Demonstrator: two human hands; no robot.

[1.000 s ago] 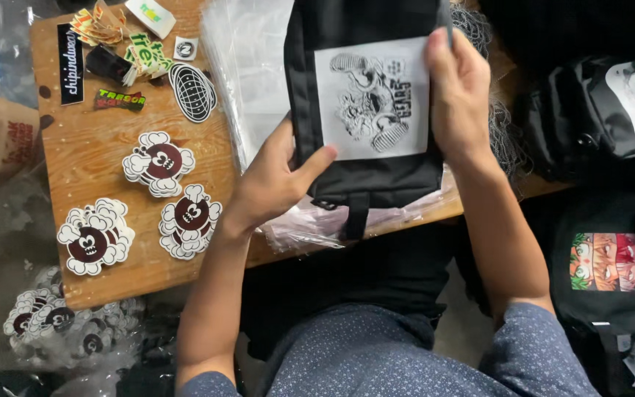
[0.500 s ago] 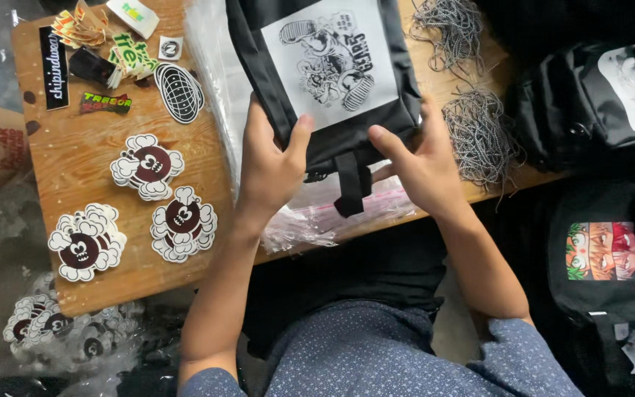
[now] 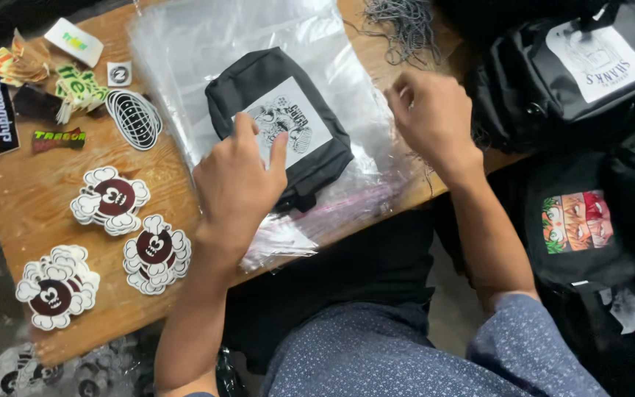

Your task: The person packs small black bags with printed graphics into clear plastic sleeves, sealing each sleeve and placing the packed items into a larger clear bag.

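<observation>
Fingers of my left hand now rest flat on the set-down black pouch, while my right hand, released and loosely curled, holds nothing.

Both arms are bare from the wrist up past the elbow, no watch, no bracelet, no rings to be seen on the left hand or the right hand. Short sleeves here: a blue-grey sleeve covers the right upper arm, sprinkled with tiny pale dots. The same dotted blue-grey shirt fills the bottom of the view across the chest. Fingernails look short and plain.
</observation>
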